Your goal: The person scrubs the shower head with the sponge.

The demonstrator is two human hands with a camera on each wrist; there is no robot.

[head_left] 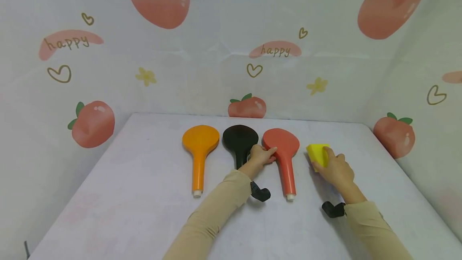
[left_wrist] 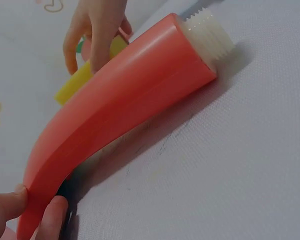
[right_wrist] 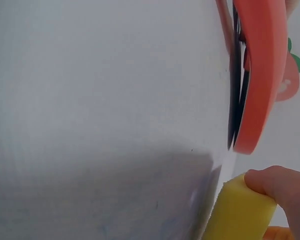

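Note:
A red shower head lies on the white table with its handle toward me. My left hand grips it by the left side of the neck, thumb on top and fingers underneath. The left wrist view shows its curved handle and white threaded end close over the table. To the right, my right hand holds a yellow sponge between thumb and fingers. In the right wrist view the sponge is near the red shower head's rim, apart from it. The shower head's spray face is turned down and hidden.
A black shower head lies just left of the red one, its handle partly behind my left forearm. Further left is an orange shower head. A printed cloth backdrop rises behind the table's far edge.

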